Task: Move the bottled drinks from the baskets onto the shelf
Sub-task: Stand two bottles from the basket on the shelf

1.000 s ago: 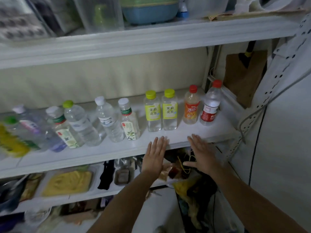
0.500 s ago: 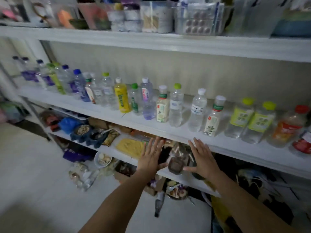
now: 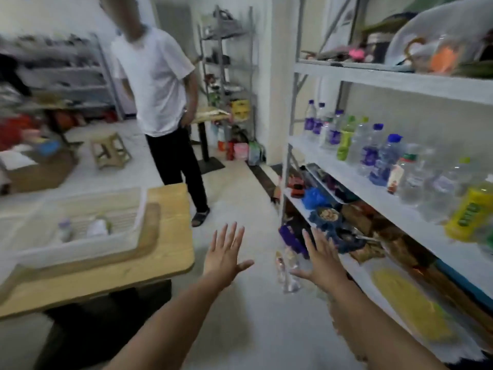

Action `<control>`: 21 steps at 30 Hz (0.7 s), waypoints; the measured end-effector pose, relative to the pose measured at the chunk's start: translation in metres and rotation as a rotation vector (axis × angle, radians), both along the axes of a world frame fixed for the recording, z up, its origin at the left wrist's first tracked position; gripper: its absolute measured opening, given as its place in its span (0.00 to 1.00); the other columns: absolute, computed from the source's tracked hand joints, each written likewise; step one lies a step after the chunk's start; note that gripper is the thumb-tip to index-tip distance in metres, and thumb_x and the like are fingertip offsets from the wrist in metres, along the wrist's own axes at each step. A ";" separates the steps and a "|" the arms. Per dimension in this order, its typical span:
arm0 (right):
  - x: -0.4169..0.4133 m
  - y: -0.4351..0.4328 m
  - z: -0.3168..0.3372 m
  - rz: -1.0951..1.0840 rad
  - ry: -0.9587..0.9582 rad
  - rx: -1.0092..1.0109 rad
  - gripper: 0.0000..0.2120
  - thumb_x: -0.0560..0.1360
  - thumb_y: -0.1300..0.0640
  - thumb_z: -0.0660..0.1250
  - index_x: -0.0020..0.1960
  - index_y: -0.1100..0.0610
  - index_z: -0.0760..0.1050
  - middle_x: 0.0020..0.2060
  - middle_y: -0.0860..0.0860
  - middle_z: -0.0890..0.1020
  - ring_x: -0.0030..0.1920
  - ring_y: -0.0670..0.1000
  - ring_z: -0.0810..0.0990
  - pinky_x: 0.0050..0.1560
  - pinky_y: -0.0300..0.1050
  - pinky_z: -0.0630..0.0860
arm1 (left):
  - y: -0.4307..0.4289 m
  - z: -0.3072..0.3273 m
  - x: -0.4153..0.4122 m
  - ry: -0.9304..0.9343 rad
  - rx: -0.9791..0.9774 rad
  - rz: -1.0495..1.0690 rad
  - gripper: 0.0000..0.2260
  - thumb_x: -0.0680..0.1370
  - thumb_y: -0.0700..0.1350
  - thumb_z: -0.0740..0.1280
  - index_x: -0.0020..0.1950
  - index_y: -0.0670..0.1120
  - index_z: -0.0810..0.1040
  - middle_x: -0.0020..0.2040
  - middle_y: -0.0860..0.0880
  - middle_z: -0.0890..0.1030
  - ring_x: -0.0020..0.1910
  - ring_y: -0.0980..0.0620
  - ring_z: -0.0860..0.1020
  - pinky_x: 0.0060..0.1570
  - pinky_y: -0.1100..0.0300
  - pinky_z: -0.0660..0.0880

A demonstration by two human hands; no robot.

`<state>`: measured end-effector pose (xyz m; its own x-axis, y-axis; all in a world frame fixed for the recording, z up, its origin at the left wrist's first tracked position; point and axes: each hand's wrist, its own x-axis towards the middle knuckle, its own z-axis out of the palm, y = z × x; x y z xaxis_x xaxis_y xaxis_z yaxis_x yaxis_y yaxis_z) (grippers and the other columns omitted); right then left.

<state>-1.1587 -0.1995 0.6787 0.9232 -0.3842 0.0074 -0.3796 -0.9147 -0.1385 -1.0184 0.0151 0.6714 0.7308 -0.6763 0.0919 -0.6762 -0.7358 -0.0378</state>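
My left hand [image 3: 225,252] and my right hand [image 3: 321,259] are stretched out over the floor, fingers straight and spread, holding nothing. To the left, a white slatted basket [image 3: 128,236] sits on a wooden table [image 3: 170,252]; two small bottles [image 3: 97,227] lie inside it, blurred. On the right, the white shelf [image 3: 373,192] carries a long row of bottled drinks [image 3: 373,153]: clear ones with blue and purple caps, green ones, and a yellow bottle [image 3: 470,212] at the near end.
A person in a white shirt and black trousers [image 3: 165,102] stands on the floor beyond the table. A few small bottles [image 3: 286,271] stand on the floor by the shelf's foot. Lower shelf boards hold bowls, bags and packets. A stool [image 3: 109,153] and cardboard boxes are at the far left.
The view has swung left, away from the shelf toward the table and basket. Both hands have left the shelf edge and stay open and empty.
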 end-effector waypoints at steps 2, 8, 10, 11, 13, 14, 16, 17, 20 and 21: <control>0.060 0.042 0.005 0.135 0.013 -0.009 0.61 0.58 0.17 0.45 0.77 0.55 0.37 0.76 0.55 0.38 0.76 0.54 0.37 0.74 0.54 0.37 | 0.052 0.003 0.032 0.007 -0.026 0.130 0.39 0.77 0.67 0.52 0.78 0.50 0.37 0.77 0.51 0.35 0.77 0.47 0.36 0.74 0.49 0.36; 0.196 0.160 0.015 0.484 -0.004 -0.068 0.52 0.70 0.30 0.60 0.77 0.55 0.36 0.76 0.55 0.38 0.76 0.54 0.36 0.73 0.52 0.36 | 0.187 -0.002 0.094 -0.014 -0.056 0.470 0.40 0.76 0.69 0.50 0.77 0.49 0.35 0.78 0.48 0.37 0.77 0.46 0.38 0.74 0.47 0.37; 0.226 0.188 0.012 0.567 0.010 -0.083 0.52 0.69 0.30 0.60 0.77 0.55 0.36 0.77 0.55 0.39 0.76 0.54 0.37 0.74 0.52 0.36 | 0.214 -0.006 0.104 -0.014 -0.045 0.557 0.40 0.77 0.69 0.49 0.78 0.48 0.35 0.78 0.47 0.37 0.77 0.46 0.37 0.74 0.47 0.37; 0.239 0.199 0.010 0.607 0.009 -0.093 0.53 0.69 0.29 0.61 0.77 0.55 0.36 0.77 0.55 0.39 0.76 0.54 0.37 0.74 0.52 0.37 | 0.225 -0.009 0.108 0.000 -0.041 0.594 0.40 0.77 0.69 0.49 0.78 0.48 0.35 0.78 0.47 0.36 0.77 0.46 0.37 0.74 0.47 0.37; 0.264 0.214 0.004 0.665 0.003 -0.108 0.53 0.69 0.29 0.60 0.77 0.55 0.37 0.77 0.55 0.39 0.76 0.54 0.37 0.74 0.52 0.37 | 0.241 -0.017 0.120 0.028 -0.028 0.648 0.40 0.76 0.70 0.47 0.78 0.48 0.34 0.78 0.47 0.36 0.77 0.46 0.36 0.75 0.47 0.36; 0.277 0.219 0.001 0.688 0.008 -0.113 0.52 0.69 0.28 0.60 0.77 0.54 0.37 0.76 0.55 0.38 0.76 0.54 0.37 0.74 0.52 0.37 | 0.246 -0.021 0.127 0.032 -0.016 0.665 0.41 0.74 0.71 0.43 0.78 0.48 0.34 0.78 0.47 0.36 0.77 0.46 0.37 0.74 0.47 0.35; 0.301 0.227 -0.005 0.731 0.035 -0.114 0.52 0.69 0.29 0.59 0.77 0.54 0.35 0.76 0.55 0.37 0.76 0.54 0.36 0.73 0.51 0.36 | 0.251 -0.028 0.146 0.030 -0.013 0.697 0.43 0.69 0.72 0.35 0.78 0.48 0.35 0.78 0.47 0.37 0.77 0.46 0.37 0.71 0.48 0.31; 0.315 0.229 -0.008 0.747 0.035 -0.111 0.52 0.69 0.29 0.60 0.77 0.54 0.35 0.76 0.55 0.37 0.76 0.54 0.36 0.73 0.51 0.35 | 0.253 -0.030 0.157 0.025 -0.015 0.720 0.44 0.68 0.72 0.33 0.78 0.48 0.35 0.78 0.47 0.37 0.77 0.46 0.37 0.71 0.48 0.31; 0.360 0.232 -0.011 0.797 0.042 -0.126 0.53 0.69 0.29 0.60 0.77 0.54 0.34 0.76 0.55 0.37 0.76 0.54 0.37 0.74 0.53 0.38 | 0.251 -0.030 0.191 0.046 -0.009 0.752 0.40 0.75 0.71 0.44 0.78 0.48 0.36 0.78 0.46 0.37 0.77 0.45 0.37 0.74 0.47 0.37; 0.376 0.233 -0.010 0.813 0.048 -0.128 0.53 0.69 0.29 0.60 0.76 0.54 0.33 0.76 0.55 0.37 0.76 0.54 0.37 0.74 0.53 0.38 | 0.250 -0.028 0.202 0.053 -0.006 0.752 0.40 0.76 0.69 0.46 0.78 0.48 0.37 0.78 0.46 0.37 0.77 0.45 0.37 0.74 0.47 0.38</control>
